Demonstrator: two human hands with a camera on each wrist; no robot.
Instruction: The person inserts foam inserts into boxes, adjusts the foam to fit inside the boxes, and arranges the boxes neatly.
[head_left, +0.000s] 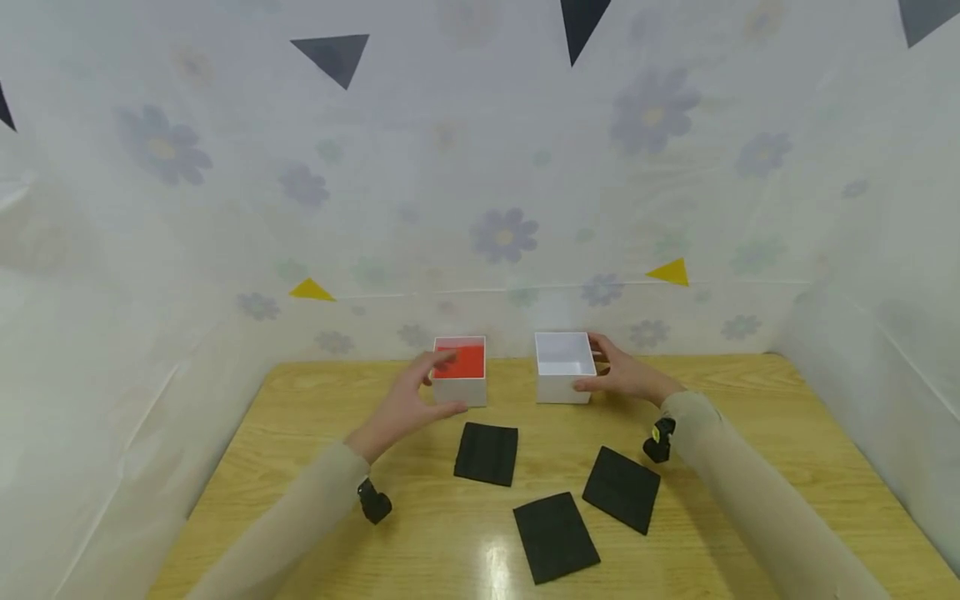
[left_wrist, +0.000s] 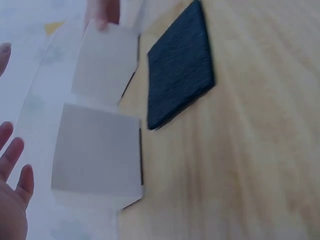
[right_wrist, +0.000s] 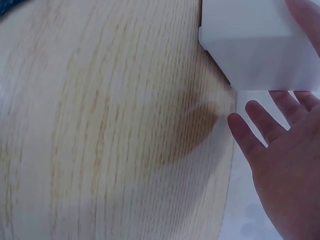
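Note:
Two small white boxes stand at the back of the wooden table (head_left: 750, 433). The left box (head_left: 460, 372), also the nearer box (left_wrist: 97, 155) in the left wrist view, has a red inside. My left hand (head_left: 411, 402) spreads around its left side with straight fingers (left_wrist: 12, 160) a little apart from it. The right box (head_left: 564, 367) is white inside. My right hand (head_left: 626, 375) spans its right side, the thumb touching the front face. In the right wrist view, the fingers (right_wrist: 260, 125) lie straight beside this box (right_wrist: 255, 45).
Three black square pads lie on the table in front of the boxes: one in the middle (head_left: 486, 453), one to the right (head_left: 621, 488), one nearest me (head_left: 556, 536). A flowered white sheet (head_left: 502, 233) walls the table at the back and both sides.

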